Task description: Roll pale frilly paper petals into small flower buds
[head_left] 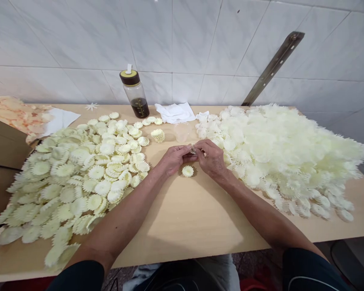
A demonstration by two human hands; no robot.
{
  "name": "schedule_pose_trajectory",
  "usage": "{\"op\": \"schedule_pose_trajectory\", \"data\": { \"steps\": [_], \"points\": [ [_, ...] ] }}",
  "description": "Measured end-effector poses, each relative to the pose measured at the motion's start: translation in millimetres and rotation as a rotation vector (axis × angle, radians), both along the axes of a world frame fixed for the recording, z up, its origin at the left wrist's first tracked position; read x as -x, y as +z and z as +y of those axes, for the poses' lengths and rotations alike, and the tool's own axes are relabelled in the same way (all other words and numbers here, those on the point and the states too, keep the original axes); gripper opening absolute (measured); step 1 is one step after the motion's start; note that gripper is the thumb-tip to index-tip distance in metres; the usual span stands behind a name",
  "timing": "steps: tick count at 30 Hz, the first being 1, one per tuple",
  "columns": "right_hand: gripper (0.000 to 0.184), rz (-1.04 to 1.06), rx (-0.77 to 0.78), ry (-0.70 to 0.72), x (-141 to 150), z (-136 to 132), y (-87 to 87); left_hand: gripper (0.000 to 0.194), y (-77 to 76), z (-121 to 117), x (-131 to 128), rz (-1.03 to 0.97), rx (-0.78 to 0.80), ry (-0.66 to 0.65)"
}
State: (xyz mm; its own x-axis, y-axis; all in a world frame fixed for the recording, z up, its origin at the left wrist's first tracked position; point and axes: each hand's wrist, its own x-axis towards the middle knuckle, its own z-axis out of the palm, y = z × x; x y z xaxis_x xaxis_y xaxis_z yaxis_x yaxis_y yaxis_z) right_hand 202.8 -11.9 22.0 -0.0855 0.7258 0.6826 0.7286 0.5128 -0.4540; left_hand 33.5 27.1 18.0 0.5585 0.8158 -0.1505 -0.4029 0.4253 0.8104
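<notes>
Left hand: is reaching over the table, thumb and fingertips pinching a small piece.
Right hand: is meeting the left, its fingertips pinching the same piece from the other side.
Piece in the fingers: is sitting between both sets of fingertips, just above the table; the fingers are hiding most of it, so its full shape is not showing.
Disc: is lying alone on the table, just below the hands, pale and round with a toothed edge.
Left pile: is spreading across the table, many similar cream discs overlapping.
Right pile: is heaping up paler, more see-through pieces with fringed edges.
Stack: is standing beyond the hands, several toothed discs nesting together.
Weight and feel: the discs are looking very light, thin and bendy, probably a little slick.
Toothed edge: is seeming the fragile part, likely to bend or snag.
Where to hold: a soft thumb-and-finger pinch nearer the centre is looking safest, sparing the teeth.
</notes>
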Motion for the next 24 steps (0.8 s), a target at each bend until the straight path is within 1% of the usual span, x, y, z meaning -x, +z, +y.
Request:
{"op": "schedule_pose_trajectory", "data": {
  "steps": [8, 11, 13, 15, 16, 18, 19, 21, 24],
  "points": [
    [0.017, 0.02, 0.021, -0.05, -0.5, 2.4, -2.9, 0.044, -2.6, 0.0, -1.1, -0.013, 0.016, 0.01],
    [0.02, 0.078, 0.079, -0.075, 0.0, 2.5, -0.2, 0.041, -3.4, 0.2, -0.5, -0.025, 0.032, 0.013],
    [0.018, 0.137, 0.142, -0.067, 0.2, 2.4, 1.1, 0.038, -3.5, 0.4, -0.3, -0.038, 0.038, 0.015],
    [0.017, 0.202, 0.201, -0.06, 0.3, 2.2, 1.0, 0.035, -3.7, 0.5, -1.0, -0.07, 0.044, 0.047],
    [0.022, 0.237, 0.222, -0.073, 0.3, 1.9, 0.5, 0.033, -3.9, 0.4, -1.6, -0.092, 0.051, 0.072],
    [0.03, 0.289, 0.24, -0.133, 0.8, 1.1, -0.4, 0.031, -4.6, 0.1, -3.3, -0.138, 0.068, 0.119],
    [0.032, 0.302, 0.236, -0.169, 1.2, 0.4, -0.4, 0.031, -4.9, -0.2, -4.2, -0.157, 0.075, 0.139],
    [0.03, 0.301, 0.218, -0.222, 2.3, -1.2, 1.1, 0.031, -5.2, -1.0, -5.7, -0.175, 0.082, 0.168],
    [0.028, 0.285, 0.243, -0.212, 3.4, -2.8, 4.4, 0.032, -4.3, -2.6, -6.4, -0.156, 0.072, 0.187]
  ]
}}
